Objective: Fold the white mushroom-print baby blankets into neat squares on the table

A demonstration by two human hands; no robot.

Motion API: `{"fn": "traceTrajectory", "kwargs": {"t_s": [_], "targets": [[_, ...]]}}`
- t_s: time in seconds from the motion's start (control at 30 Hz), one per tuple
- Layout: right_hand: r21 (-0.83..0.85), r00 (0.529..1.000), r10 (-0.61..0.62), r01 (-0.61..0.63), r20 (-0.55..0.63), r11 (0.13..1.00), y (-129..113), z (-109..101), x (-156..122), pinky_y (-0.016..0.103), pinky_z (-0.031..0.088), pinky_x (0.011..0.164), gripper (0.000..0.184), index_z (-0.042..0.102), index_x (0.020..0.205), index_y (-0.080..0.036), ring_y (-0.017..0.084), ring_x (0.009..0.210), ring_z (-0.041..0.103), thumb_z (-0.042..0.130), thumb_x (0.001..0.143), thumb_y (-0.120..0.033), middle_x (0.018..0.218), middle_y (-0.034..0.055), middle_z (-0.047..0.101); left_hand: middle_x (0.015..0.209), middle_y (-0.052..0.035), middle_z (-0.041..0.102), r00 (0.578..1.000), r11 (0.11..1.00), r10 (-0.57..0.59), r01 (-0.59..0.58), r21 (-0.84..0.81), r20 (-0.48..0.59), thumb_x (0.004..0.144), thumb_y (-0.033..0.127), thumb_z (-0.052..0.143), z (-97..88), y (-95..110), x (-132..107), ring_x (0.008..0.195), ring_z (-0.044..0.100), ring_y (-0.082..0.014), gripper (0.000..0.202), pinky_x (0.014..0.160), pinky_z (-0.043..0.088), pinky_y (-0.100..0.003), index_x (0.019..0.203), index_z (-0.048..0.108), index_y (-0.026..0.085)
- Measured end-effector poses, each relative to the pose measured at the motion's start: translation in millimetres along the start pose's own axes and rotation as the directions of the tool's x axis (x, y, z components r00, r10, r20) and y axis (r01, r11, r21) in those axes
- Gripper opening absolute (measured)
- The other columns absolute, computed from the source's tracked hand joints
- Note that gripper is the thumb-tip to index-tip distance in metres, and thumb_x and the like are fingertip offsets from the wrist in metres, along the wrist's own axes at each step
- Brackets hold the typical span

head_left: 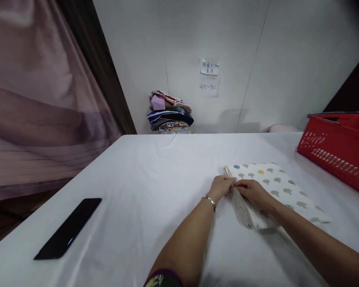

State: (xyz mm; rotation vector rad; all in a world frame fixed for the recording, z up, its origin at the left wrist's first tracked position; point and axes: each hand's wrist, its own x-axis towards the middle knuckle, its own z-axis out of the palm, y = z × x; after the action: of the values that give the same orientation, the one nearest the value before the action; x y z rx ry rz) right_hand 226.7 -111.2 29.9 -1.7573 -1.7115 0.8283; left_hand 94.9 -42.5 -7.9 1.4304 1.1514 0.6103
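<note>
A folded white cloth [277, 186] printed with grey, yellow, blue and green mushroom shapes lies on the right half of the white-covered table. Its layered folded edge faces left, toward my hands. My left hand [222, 186], with a silver bracelet at the wrist, pinches that edge near its far corner. Close beside it, my right hand [255, 193] reaches over the cloth with its fingers closed on the same edge. The fingertips of both hands almost meet, and the layers between them are partly hidden.
A black flat phone-like slab [68, 228] lies at the table's left. A red plastic basket [338, 145] stands at the right edge. Folded fabrics [171, 113] are stacked beyond the far edge, by a wall with paper labels [210, 87]. A pinkish curtain [44, 99] hangs left.
</note>
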Motion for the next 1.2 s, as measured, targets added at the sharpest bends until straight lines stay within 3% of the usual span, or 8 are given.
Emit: {"fn": "traceTrajectory", "kwargs": {"t_s": [0.1,0.17,0.3,0.47,0.6,0.77,0.93,1.2], "targets": [[0.024,0.99,0.101,-0.104,0.098,0.994,0,-10,5,0.022,0.035,0.044,0.024,0.068,0.081,-0.016,0.01,0.046,0.047,0.047,0.071,-0.024,0.054,-0.0009,0.058,0.052,0.0016,0.053,0.995,0.987,0.073,-0.062,0.149,-0.067,0.068,0.042,0.06,1.0,-1,-1,0.054,0.049,-0.0105,0.028,0.049,0.034,-0.02,0.064,0.061,0.015],[-0.063,0.988,0.147,-0.144,0.045,0.988,-6,-18,14,0.021,0.037,0.045,0.025,0.067,0.082,-0.014,0.011,0.045,0.049,0.046,0.071,-0.021,0.053,-0.0002,0.058,0.056,0.0013,0.056,0.991,0.974,0.103,-0.083,0.21,-0.088,0.068,0.039,0.059,1.4,-1,-3,0.056,0.049,-0.0105,0.024,0.05,0.033,-0.02,0.064,0.062,0.015],[-0.259,0.992,0.096,-0.115,-0.086,0.959,-21,-26,40,0.021,0.04,0.05,0.025,0.066,0.086,-0.015,0.012,0.055,0.056,0.045,0.073,-0.021,0.059,0.0021,0.062,0.065,0.0,0.062,0.988,0.959,0.113,-0.081,0.271,-0.103,0.071,0.038,0.056,1.9,2,-9,0.061,0.053,-0.0123,0.023,0.051,0.033,-0.021,0.07,0.064,0.017],[-0.463,0.995,0.059,-0.088,-0.076,0.882,-29,-18,69,0.023,0.039,0.061,0.012,0.065,0.066,-0.017,0.017,0.07,0.059,0.054,0.068,-0.02,0.064,0.0047,0.065,0.073,-0.0026,0.066,0.986,0.946,0.116,-0.074,0.315,-0.116,0.073,0.04,0.055,2.7,4,-12,0.069,0.058,-0.0152,0.026,0.057,0.038,-0.023,0.077,0.066,0.017],[-0.559,0.995,0.091,-0.096,-0.036,0.824,-28,-16,78,0.025,0.038,0.061,0.009,0.064,0.059,-0.016,0.02,0.071,0.06,0.057,0.063,-0.02,0.065,0.0082,0.066,0.076,-0.0033,0.066,0.985,0.946,0.116,-0.07,0.316,-0.129,0.073,0.041,0.055,3.7,3,-11,0.072,0.058,-0.0161,0.026,0.059,0.039,-0.024,0.077,0.066,0.018],[-0.559,0.993,0.109,-0.066,0.045,0.827,-31,-19,77,0.022,0.036,0.053,0.017,0.06,0.05,-0.016,0.016,0.055,0.057,0.05,0.064,-0.014,0.048,0.0051,0.059,0.069,-0.0023,0.064,0.985,0.947,0.125,-0.081,0.312,-0.123,0.073,0.038,0.054,3.5,4,-13,0.066,0.056,-0.0152,0.024,0.056,0.037,-0.024,0.072,0.065,0.018],[-0.497,0.991,0.102,-0.049,0.08,0.867,-27,-18,75,0.019,0.036,0.048,0.022,0.062,0.056,-0.015,0.011,0.049,0.054,0.045,0.071,-0.017,0.051,0.0029,0.061,0.067,-0.0015,0.064,0.985,0.949,0.12,-0.078,0.305,-0.121,0.072,0.037,0.054,2.9,7,-16,0.065,0.055,-0.0149,0.022,0.055,0.035,-0.023,0.071,0.065,0.018],[-0.534,0.98,0.14,-0.042,0.144,0.844,-36,-16,81,0.022,0.037,0.047,0.03,0.053,0.038,-0.017,0.013,0.041,0.05,0.055,0.068,-0.024,0.035,0.0026,0.049,0.074,-0.0039,0.067,0.985,0.955,0.125,-0.087,0.283,-0.121,0.071,0.038,0.056,2.6,6,-15,0.07,0.057,-0.0165,0.023,0.06,0.038,-0.025,0.075,0.066,0.018]]}}
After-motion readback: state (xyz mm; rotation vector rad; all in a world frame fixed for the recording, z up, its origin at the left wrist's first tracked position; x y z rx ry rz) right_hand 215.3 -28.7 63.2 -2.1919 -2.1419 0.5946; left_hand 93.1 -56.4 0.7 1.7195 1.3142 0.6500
